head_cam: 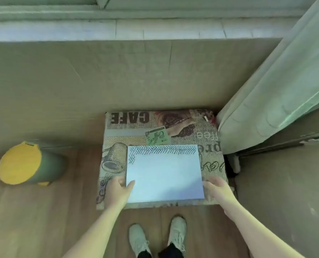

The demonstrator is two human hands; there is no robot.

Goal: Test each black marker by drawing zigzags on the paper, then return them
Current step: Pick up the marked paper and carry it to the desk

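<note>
Squarely between left hand (118,190); right hand (217,189): paper (164,175)

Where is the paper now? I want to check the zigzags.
In the head view the paper lies on the cafe-print cushion, centre frame, between the left hand and right hand at its near corners.

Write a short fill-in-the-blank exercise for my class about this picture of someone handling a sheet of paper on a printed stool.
1. The zigzag marks run along the ____ edge of the paper.
2. The left hand has its ____ lying on top of the sheet.
3. The big word printed upside down on the stool cover is ____.
4. The lid of the bin on the floor is coloured ____.

Missing words: far; thumb; CAFE; yellow
</note>
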